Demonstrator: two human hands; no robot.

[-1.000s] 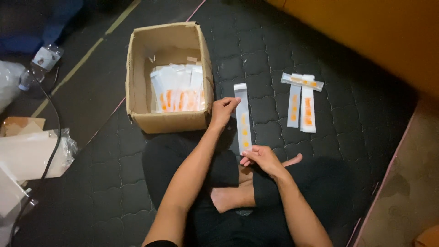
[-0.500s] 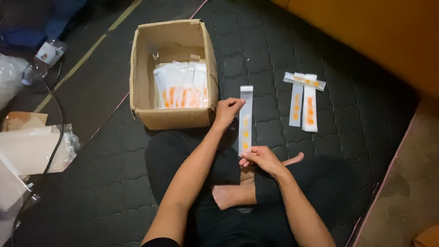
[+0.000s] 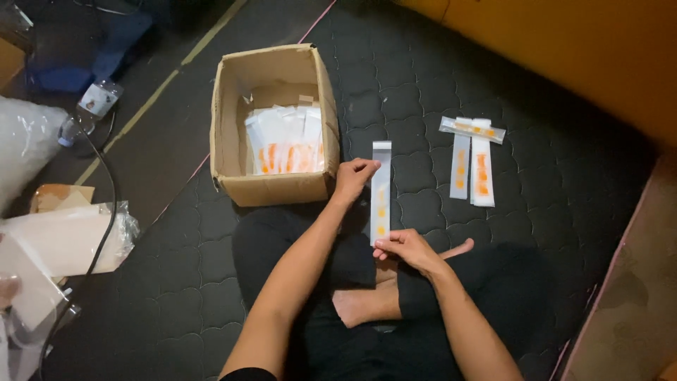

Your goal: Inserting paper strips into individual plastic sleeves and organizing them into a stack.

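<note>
Clear plastic, dotted orange down its middle, made up the long narrow packet (image 3: 381,190) you held stretched out over the black quilted mat (image 3: 416,92), just in front of your crossed legs. Your left hand (image 3: 354,178) was pinched shut on the packet's left edge near its upper half. Your right hand (image 3: 407,248) was closed on its lower end, thumb and fingers gripping the bottom corner. The packet ran straight away from you, its far end pointing towards the top of the view.

Just beside your left hand stood an open cardboard box (image 3: 271,189), holding a row of white packets with orange markings (image 3: 285,141) upright against one another. To your right, well apart from the held packet, three similar strips (image 3: 474,159) lay on the mat, two side by side and one across their far ends.

At the left edge lay clear plastic bags (image 3: 63,240), a black cable (image 3: 106,212) and a plastic bottle (image 3: 88,109).
</note>
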